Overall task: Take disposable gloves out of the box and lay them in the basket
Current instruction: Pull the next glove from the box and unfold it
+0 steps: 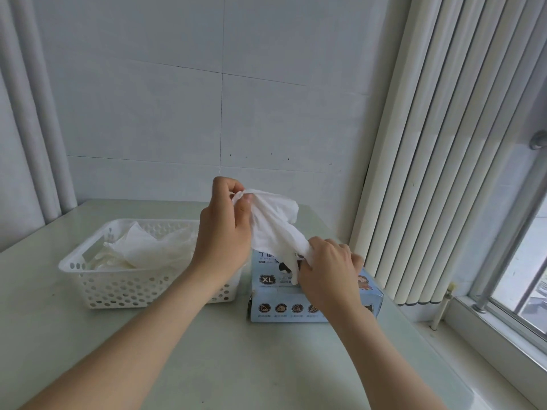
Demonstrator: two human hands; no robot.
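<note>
1. The left hand (225, 229) is raised above the box and pinches the upper end of a thin white disposable glove (275, 223) between thumb and curled fingers.
2. The right hand (331, 267), at 4 o'clock from the left, curls round the glove's lower end over the top of the light-blue cardboard glove box (296, 303).
3. The glove slants between both hands.
4. A white perforated plastic basket (97, 279) sits at 9 o'clock of the box, just beside it, and holds crumpled white gloves (142, 247).
5. The pale green tabletop (207, 365) stretches wide toward 6 o'clock. Its right edge runs close to the box at 3 o'clock, and white vertical blinds (429, 143) hang near at 2 o'clock.
</note>
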